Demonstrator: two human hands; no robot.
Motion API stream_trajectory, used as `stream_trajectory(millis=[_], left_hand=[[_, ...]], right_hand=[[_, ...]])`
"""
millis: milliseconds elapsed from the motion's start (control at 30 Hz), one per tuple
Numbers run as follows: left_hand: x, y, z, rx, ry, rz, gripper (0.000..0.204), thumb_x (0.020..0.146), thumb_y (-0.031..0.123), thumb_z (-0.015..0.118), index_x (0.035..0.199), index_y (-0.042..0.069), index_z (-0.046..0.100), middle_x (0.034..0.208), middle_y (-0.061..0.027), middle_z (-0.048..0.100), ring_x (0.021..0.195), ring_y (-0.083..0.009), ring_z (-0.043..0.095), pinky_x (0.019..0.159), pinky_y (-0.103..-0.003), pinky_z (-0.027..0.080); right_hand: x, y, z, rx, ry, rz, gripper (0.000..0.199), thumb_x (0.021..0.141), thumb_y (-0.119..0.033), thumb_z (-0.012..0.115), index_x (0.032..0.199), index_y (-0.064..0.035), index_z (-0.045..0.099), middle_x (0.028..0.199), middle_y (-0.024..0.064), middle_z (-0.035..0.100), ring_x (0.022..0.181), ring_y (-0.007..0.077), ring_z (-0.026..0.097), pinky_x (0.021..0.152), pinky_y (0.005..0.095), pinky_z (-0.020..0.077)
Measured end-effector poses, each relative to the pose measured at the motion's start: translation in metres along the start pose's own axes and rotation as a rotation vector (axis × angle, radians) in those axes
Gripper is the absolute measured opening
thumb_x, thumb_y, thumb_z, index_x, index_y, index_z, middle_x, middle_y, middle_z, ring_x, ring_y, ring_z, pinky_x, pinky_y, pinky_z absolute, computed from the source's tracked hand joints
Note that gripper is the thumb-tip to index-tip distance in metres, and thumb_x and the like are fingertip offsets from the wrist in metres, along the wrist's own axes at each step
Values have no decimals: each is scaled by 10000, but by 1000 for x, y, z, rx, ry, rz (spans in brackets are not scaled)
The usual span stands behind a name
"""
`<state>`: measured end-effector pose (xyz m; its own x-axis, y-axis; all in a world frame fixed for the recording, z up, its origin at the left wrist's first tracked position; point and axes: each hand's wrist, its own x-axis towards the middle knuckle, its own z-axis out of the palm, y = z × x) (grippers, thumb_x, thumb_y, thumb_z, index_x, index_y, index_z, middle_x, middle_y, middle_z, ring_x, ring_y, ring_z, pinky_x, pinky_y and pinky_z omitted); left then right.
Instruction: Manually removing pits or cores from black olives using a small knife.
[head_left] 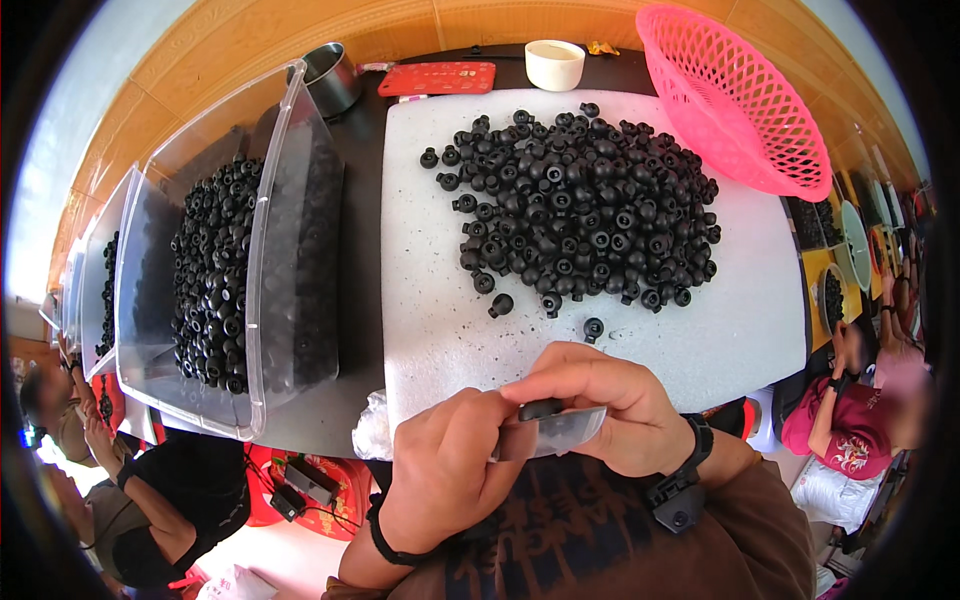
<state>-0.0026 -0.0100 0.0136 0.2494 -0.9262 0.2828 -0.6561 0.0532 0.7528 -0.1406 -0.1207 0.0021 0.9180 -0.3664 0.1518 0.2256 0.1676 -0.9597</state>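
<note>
Just in front of my body, my left hand [450, 465] and my right hand [612, 402] meet over the near edge of the white foam sheet [430, 340]. Both have their fingers closed. A small black knobbed ball-shaped part [541, 408] shows between the fingertips, mostly covered, and my left fingers seem to pinch it. Below it lies a thin shiny blade-like piece [562, 432], its broad end against my right hand. Fingers hide how it is gripped. Beyond my hands, a large heap of the same black parts [590, 210] covers the sheet, with one stray part [593, 329] nearest me.
At left stands a clear plastic bin [258, 300] of black parts. Along the back are a metal cup [331, 80], a red flat case [437, 78], a white cup [555, 66] and a pink basket [735, 100]. Other people sit at left and at right [850, 420].
</note>
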Motion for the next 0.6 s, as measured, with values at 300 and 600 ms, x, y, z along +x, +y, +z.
stream_trajectory(millis=[300,600], left_hand=[[-2,2,1,28,-32,24,158,708,51,636,799,24,509,612,-92,512,489,-264,521,438,-341,408],[-3,5,0,36,-60,16,173,704,47,637,826,29,516,614,-80,511,494,-257,520,445,-332,409]], right_hand=[[-6,5,9,341,82,-6,266,878,2,489,1142,30,490,1001,65,522,843,86,502,741,214,412],[-11,7,8,459,109,90,227,882,-14,500,1105,21,473,935,29,552,689,13,465,587,151,387]])
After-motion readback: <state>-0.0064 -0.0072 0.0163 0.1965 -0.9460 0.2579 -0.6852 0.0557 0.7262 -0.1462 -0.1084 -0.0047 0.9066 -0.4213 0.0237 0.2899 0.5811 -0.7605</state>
